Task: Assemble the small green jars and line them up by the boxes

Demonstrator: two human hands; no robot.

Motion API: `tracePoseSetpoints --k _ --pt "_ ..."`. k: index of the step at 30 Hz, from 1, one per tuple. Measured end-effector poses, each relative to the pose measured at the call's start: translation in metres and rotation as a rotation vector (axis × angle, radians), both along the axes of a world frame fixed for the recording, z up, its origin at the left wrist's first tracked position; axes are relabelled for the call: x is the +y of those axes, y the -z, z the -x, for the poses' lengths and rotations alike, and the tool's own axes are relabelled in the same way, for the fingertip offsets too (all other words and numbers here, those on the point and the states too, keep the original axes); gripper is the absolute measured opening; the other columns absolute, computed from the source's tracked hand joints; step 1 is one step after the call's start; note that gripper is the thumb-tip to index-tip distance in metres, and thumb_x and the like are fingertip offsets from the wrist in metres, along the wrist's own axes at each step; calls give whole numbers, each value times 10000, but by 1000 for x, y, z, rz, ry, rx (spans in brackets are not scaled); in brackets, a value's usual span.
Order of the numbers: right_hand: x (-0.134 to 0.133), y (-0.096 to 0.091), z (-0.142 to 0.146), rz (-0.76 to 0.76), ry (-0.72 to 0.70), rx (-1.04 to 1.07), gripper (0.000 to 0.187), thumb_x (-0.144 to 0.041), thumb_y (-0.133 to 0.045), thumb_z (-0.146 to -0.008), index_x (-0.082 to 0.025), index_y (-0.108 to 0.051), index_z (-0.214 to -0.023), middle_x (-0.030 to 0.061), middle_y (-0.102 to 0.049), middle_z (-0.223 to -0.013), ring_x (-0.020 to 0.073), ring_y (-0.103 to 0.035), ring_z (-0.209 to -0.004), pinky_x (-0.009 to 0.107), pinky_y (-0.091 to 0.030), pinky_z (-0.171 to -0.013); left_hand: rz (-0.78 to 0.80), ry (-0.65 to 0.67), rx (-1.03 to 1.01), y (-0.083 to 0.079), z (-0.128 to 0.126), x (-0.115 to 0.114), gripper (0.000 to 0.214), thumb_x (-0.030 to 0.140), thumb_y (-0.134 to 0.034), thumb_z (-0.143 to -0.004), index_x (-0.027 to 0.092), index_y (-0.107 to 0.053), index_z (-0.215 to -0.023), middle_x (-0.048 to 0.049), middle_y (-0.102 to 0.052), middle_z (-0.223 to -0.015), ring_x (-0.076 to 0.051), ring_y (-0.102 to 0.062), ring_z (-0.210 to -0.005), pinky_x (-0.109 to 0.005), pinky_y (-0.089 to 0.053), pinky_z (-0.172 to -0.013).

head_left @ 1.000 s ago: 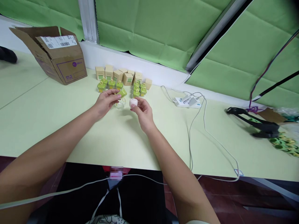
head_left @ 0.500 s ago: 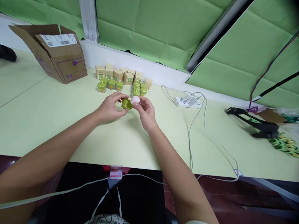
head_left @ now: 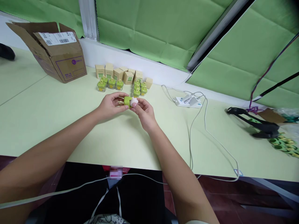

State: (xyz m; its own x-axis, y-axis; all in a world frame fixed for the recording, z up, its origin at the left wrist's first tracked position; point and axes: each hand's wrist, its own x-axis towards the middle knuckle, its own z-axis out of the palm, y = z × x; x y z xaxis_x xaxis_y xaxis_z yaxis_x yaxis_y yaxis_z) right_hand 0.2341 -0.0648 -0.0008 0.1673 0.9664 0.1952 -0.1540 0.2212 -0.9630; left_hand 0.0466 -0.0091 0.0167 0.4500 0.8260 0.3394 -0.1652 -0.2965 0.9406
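Above the table, my left hand pinches a small green cap with a pale loop at its left end. My right hand grips a small pinkish-white rounded piece between thumb and fingers. The piece sits at the cap's open right side, and I cannot tell how deep it goes in. Just beyond my hands stand several small clear jars with green looped lids, in two groups. Behind them is a row of small tan cardboard boxes.
An open cardboard carton stands at the back left. To the right lie a white power strip and loose white cables. A black angled object and green-yellow pieces lie at the far right.
The green cap has turned so its opening faces right. My right hand has brought the pinkish-white piece slightly left and down, against that opening.
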Motion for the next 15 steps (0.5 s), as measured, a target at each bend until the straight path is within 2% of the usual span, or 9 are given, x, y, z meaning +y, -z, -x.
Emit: tracePoseSetpoints --k 6,9,15 --pt "-2 -2 1 -38 -1 -49 614 -621 -940 -688 -255 -688 -1111 53 -805 -1144 224 -761 -1077 460 -647 -1032 16 4 -7 2 0 3 609 400 -979 -659 174 -780 -1188 -110 -763 -1178 -269 -722 -1068 -432 -597 -999" --pt "-3 -3 1 -55 -11 -63 631 -607 -943 -693 -272 -666 -1150 33 -818 -1056 211 -777 -1008 449 -648 -1008 11 2 -6 0 1 3 635 426 -981 -656 173 -785 -1204 -107 -756 -1148 -264 -711 -1060 -425 -590 -989" --pt "-3 -4 1 -89 -13 -105 598 -639 -923 -708 -277 -672 -1111 29 -827 -1005 212 -787 -966 456 -645 -989 4 -30 5 2 0 3 633 494 -993 -651 185 -808 -1173 -110 -759 -1149 -291 -688 -1157 -440 -554 -1068"
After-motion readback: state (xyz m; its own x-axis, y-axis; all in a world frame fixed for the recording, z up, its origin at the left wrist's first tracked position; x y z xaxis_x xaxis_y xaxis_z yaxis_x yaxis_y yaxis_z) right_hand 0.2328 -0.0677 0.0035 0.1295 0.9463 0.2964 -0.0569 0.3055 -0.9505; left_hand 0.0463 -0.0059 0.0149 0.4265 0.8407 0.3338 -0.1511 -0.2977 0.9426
